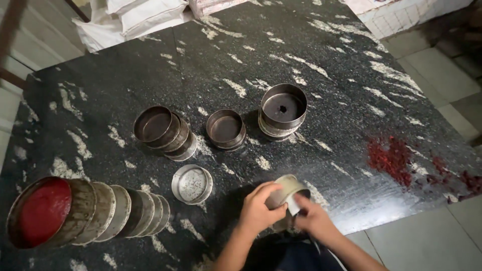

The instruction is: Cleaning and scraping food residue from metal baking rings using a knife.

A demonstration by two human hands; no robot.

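Near desk edge: left hand [258, 211] and right hand [312, 219] both clasped round small metal tin [286, 190], tilted, dull grey, worn rim. Beside: shallow speckled tin [192, 184] flat on black marbled desk [351, 75]. Left: row of nested tins [95, 211], front one red inside. Farther: three dark tin stacks [226, 125]; red powder smear [396, 158] right.

**Bags at the far end of the table**

White sacks [135, 17] lie in a heap past the far left edge of the dark table [351, 75]. They look soft and full. Next to them, at the top middle, sits a pale wrapped bundle [211, 6]. No labels, signs or screens show.
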